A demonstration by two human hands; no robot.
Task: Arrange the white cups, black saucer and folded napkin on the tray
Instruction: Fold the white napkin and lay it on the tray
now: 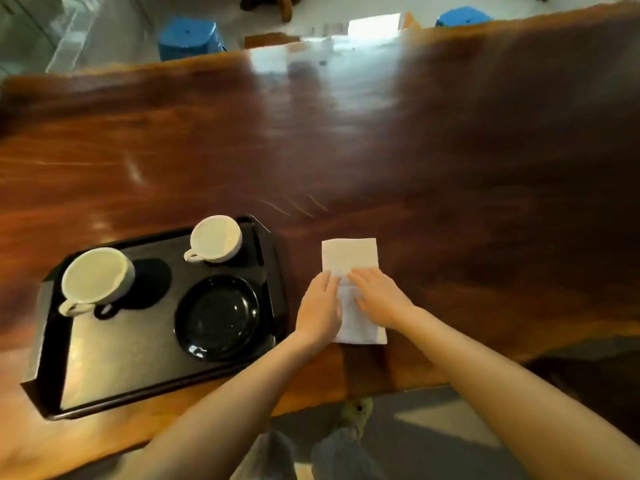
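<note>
A black tray (104, 368) lies on the wooden table at the lower left. On it stand a large white cup (95, 278) at the back left, a smaller white cup (215, 239) at the back right, and a black saucer (217, 318) at the front right. Right of the tray, a white napkin (348, 254) lies flat on the table. My left hand (320, 304) presses on its left edge and my right hand (379, 296) on its middle, fingers spread flat. The hands cover the napkin's centre.
The wooden table (381, 150) stretches far back and to the right. Its near edge runs just below the napkin. Two blue stools (189, 38) stand on the floor beyond the far edge. My legs and a shoe (356, 415) show below the table.
</note>
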